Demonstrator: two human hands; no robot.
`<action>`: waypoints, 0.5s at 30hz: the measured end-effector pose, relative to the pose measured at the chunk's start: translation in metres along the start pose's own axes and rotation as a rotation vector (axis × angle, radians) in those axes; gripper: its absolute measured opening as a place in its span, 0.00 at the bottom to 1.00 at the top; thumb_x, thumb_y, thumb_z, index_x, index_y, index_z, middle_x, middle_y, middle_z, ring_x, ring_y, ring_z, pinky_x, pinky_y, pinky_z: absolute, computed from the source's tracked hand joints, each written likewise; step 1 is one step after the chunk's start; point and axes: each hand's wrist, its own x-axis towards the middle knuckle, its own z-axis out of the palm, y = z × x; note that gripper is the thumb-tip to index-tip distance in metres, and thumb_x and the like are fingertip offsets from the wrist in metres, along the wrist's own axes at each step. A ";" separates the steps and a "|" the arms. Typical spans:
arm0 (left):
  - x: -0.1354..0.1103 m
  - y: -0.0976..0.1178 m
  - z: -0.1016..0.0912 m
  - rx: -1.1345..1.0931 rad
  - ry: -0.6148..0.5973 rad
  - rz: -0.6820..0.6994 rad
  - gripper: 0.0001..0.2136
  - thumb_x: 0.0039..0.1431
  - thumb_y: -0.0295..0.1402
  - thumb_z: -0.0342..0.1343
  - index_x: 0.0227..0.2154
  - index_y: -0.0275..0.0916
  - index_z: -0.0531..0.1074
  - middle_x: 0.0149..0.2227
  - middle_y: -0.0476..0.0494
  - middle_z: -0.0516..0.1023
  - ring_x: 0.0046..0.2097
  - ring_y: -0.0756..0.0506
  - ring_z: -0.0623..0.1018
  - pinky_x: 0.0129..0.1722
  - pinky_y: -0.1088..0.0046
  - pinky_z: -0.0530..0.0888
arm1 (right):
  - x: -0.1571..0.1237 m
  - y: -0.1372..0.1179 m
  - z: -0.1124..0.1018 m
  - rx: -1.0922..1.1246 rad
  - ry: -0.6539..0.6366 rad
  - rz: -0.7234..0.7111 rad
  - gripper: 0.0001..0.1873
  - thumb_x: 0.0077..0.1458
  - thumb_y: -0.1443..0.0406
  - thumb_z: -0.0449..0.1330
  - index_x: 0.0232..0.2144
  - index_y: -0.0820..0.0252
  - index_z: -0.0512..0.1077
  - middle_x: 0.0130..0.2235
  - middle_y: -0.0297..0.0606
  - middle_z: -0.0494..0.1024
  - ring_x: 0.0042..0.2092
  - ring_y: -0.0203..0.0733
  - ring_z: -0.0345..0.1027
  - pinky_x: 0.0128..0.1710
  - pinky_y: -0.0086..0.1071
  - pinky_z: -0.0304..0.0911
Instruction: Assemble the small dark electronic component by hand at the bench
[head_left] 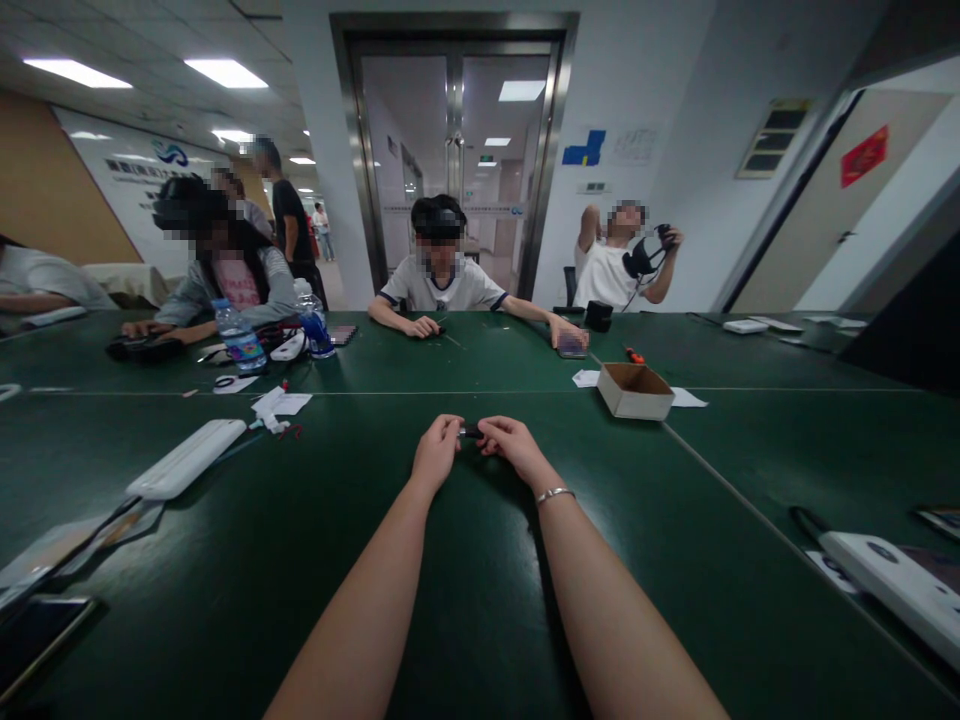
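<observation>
Both my arms stretch out over the green table. Between my fingertips, just above or on its surface, is a small black object with a silver end; it is too small to tell its kind. My left hand pinches the silver end at the left. The black end at the right is gripped by my right hand, which has a silver bracelet at the wrist. My fingers hide part of the object.
An open cardboard box stands right of my hands. White power strips lie left and right. A phone is at the near left. Water bottles and scraps are farther left. Across sits a person in a headset.
</observation>
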 end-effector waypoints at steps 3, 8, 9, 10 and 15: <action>0.002 -0.001 0.001 0.024 0.020 -0.029 0.13 0.60 0.39 0.47 0.43 0.40 0.71 0.26 0.49 0.72 0.27 0.51 0.70 0.27 0.77 0.65 | 0.001 0.000 0.001 -0.014 0.003 -0.001 0.14 0.46 0.61 0.68 0.33 0.66 0.74 0.22 0.35 0.75 0.20 0.31 0.66 0.23 0.23 0.63; -0.001 -0.002 -0.001 0.032 -0.044 -0.023 0.15 0.62 0.40 0.44 0.42 0.41 0.71 0.26 0.49 0.71 0.27 0.51 0.70 0.27 0.76 0.65 | 0.001 0.001 0.000 -0.027 -0.003 -0.014 0.15 0.46 0.60 0.68 0.33 0.66 0.74 0.22 0.35 0.76 0.21 0.31 0.67 0.23 0.23 0.63; -0.001 -0.002 -0.001 0.042 -0.057 -0.012 0.15 0.62 0.41 0.43 0.42 0.41 0.71 0.26 0.49 0.71 0.27 0.50 0.70 0.28 0.76 0.66 | 0.001 0.002 0.000 -0.026 -0.006 -0.018 0.15 0.45 0.60 0.68 0.33 0.66 0.74 0.22 0.35 0.76 0.21 0.31 0.66 0.23 0.23 0.63; -0.002 -0.001 -0.001 0.052 -0.064 -0.001 0.15 0.62 0.41 0.44 0.42 0.41 0.71 0.26 0.49 0.71 0.28 0.50 0.70 0.28 0.76 0.66 | 0.001 0.002 0.000 -0.026 -0.008 -0.021 0.15 0.45 0.60 0.68 0.33 0.66 0.74 0.22 0.35 0.76 0.21 0.31 0.66 0.23 0.23 0.63; -0.003 0.001 0.000 0.058 -0.052 0.008 0.14 0.62 0.40 0.44 0.43 0.43 0.71 0.30 0.48 0.73 0.31 0.50 0.72 0.29 0.76 0.67 | 0.002 0.003 0.000 -0.030 0.000 -0.024 0.14 0.45 0.62 0.68 0.33 0.65 0.75 0.22 0.34 0.75 0.20 0.31 0.66 0.23 0.24 0.63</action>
